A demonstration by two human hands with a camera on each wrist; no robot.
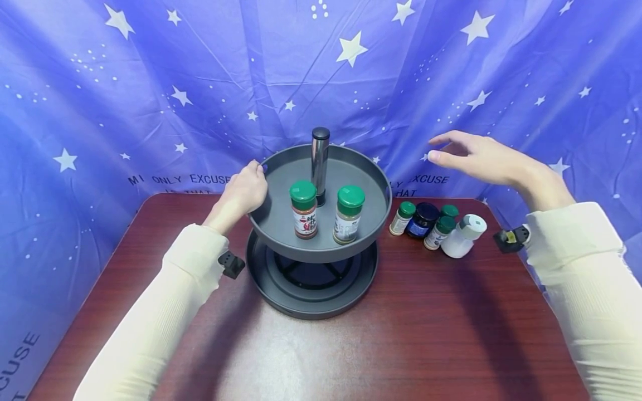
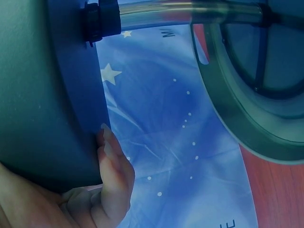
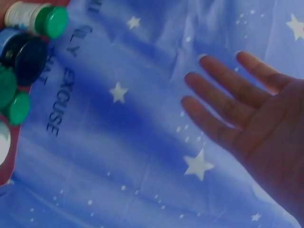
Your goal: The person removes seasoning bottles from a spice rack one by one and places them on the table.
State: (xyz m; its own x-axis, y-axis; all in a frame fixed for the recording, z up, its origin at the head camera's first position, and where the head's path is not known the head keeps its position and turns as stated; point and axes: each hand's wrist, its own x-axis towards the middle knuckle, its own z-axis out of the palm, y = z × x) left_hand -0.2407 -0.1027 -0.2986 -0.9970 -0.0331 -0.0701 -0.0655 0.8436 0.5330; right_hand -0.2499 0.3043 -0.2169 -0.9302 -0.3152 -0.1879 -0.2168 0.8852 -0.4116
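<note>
A dark grey two-tier round rack has an upper tray (image 1: 311,255), a lower tray (image 1: 310,312) and a metal post (image 1: 320,161) through the middle. At the left rim of the upper tray my left hand (image 1: 246,188) grips its edge; in the left wrist view the fingers (image 2: 111,175) curl round underneath. Two green-capped spice bottles stand on this tray: one with red contents (image 1: 304,217), one with pale contents (image 1: 347,223). My right hand (image 1: 484,159) is held in the air above the jars at the right, holding nothing, its fingers spread in the right wrist view.
Grouped at the table's back right are several containers: a small green-capped bottle (image 1: 401,219), a dark jar (image 1: 422,220), more green-capped bottles (image 1: 439,233) and a white shaker (image 1: 462,236). A blue star-patterned curtain (image 1: 210,72) hangs behind the red-brown table (image 1: 426,334).
</note>
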